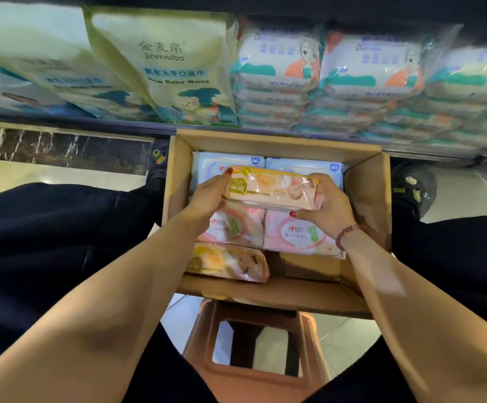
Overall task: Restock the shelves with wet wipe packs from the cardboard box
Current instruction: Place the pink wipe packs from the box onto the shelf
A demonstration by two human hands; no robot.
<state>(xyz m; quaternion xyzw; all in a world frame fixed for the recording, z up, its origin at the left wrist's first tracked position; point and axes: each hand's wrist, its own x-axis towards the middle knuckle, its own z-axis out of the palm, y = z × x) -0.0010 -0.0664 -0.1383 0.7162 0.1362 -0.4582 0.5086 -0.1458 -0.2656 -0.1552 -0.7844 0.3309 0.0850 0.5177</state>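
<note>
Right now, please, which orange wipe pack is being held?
The upper orange pack, gripped by left hand and right hand; the other orange pack lies in the box's near-left corner.

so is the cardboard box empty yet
Partly full. The open brown cardboard box holds blue wipe packs, pink packs and an orange pack; its near right corner is bare.

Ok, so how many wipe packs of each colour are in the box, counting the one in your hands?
Blue packs: 2
Pink packs: 2
Orange packs: 2, one held by the left hand and right hand, one lying in the box
Total: 6 in sight
</note>
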